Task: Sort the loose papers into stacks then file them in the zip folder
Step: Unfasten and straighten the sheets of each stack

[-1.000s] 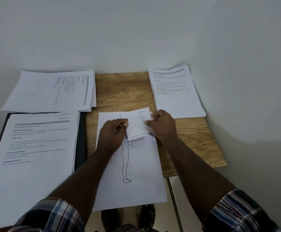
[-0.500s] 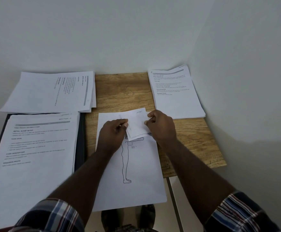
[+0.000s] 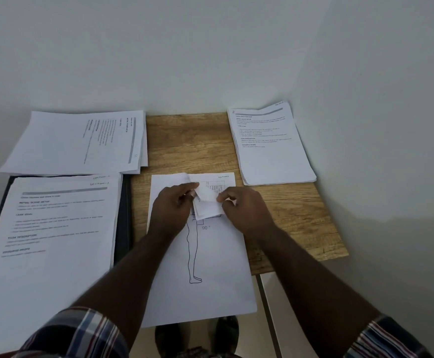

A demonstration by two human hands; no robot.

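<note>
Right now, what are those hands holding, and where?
Both hold a folded paper: the left hand pinches its left edge, the right hand its right edge.

Matt white printed paper stacks (image 3: 272, 151), thin, smooth. Light brown wood-grain tabletop (image 3: 192, 140), laminate-looking, low sheen. Dark matt zip folder (image 3: 124, 215). Checked woven cloth sleeves (image 3: 81, 334).

A person is wearing a plaid shirt, its sleeves ending above the elbows and leaving both forearms bare. The left sleeve (image 3: 81, 334) is showing blue, white and red checks; the right sleeve (image 3: 388, 339) is showing dark blue crossed by red and white stripes. Dark shoes (image 3: 197, 337) are showing below, between the arms.
</note>
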